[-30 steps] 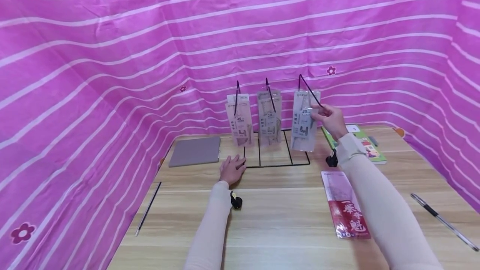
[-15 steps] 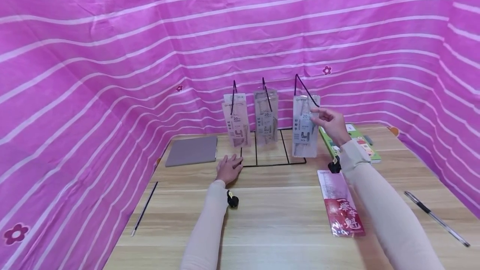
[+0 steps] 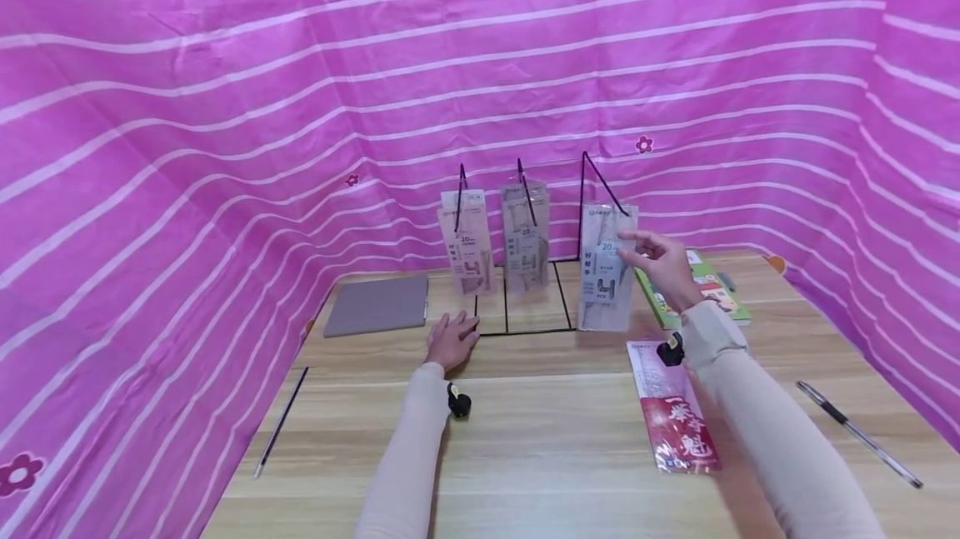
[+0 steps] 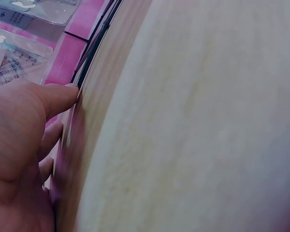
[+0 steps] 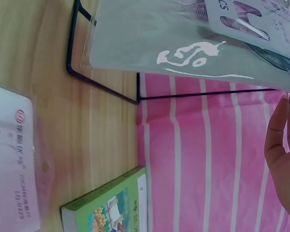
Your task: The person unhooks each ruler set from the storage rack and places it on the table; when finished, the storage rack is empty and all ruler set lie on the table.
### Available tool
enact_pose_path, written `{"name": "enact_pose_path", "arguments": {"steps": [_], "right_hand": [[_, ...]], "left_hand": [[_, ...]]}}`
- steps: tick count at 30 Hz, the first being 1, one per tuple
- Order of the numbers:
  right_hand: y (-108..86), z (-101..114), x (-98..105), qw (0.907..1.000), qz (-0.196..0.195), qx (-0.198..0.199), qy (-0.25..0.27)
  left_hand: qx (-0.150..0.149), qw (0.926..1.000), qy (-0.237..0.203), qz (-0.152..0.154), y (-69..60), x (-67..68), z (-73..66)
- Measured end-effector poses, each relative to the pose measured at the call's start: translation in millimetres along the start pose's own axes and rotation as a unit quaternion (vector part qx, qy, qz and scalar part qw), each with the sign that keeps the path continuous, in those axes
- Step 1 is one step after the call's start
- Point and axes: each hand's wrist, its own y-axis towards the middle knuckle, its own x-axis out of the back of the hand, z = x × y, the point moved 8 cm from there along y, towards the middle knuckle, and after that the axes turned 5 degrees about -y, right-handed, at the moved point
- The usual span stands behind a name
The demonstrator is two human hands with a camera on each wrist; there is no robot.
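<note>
A black wire rack (image 3: 534, 331) stands on the wooden table, with clear packets hanging from its three hooks. My right hand (image 3: 663, 268) pinches the right edge of the right packet (image 3: 606, 272), which hangs near the front tip of its hook. Its clear lower part (image 5: 130, 43) fills the top of the right wrist view. Beside the base's front left corner, my left hand (image 3: 452, 341) rests with fingers extended; in the left wrist view its thumb touches the black wire. Left packets (image 3: 468, 252) and middle packets (image 3: 527, 243) hang untouched.
A red and clear packet (image 3: 678, 414) lies below my right forearm. Behind that arm is a green book (image 3: 705, 281). A grey notebook (image 3: 377, 303) lies at left. Pens lie on both sides, one at left (image 3: 281, 422) and one at right (image 3: 858, 432). Pink striped cloth surrounds the table.
The right packet has slid forward and down along its hook, with my right hand moving along. My left hand has stayed beside the rack base. The head view has shifted slightly.
</note>
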Motion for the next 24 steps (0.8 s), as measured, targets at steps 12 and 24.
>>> {"name": "enact_pose_path", "arguments": {"steps": [12,24], "right_hand": [[-19.0,-25.9,1.8,0.9996,-0.008,0.004,0.026],[-33.8,-19.4,5.5,0.9988,0.001,0.009,0.047]], "left_hand": [[0.001,1.0000,0.004,0.001,1.0,-1.9,1.3],[0.005,1.0000,-0.004,0.001,-1.5,0.6,-0.2]]}}
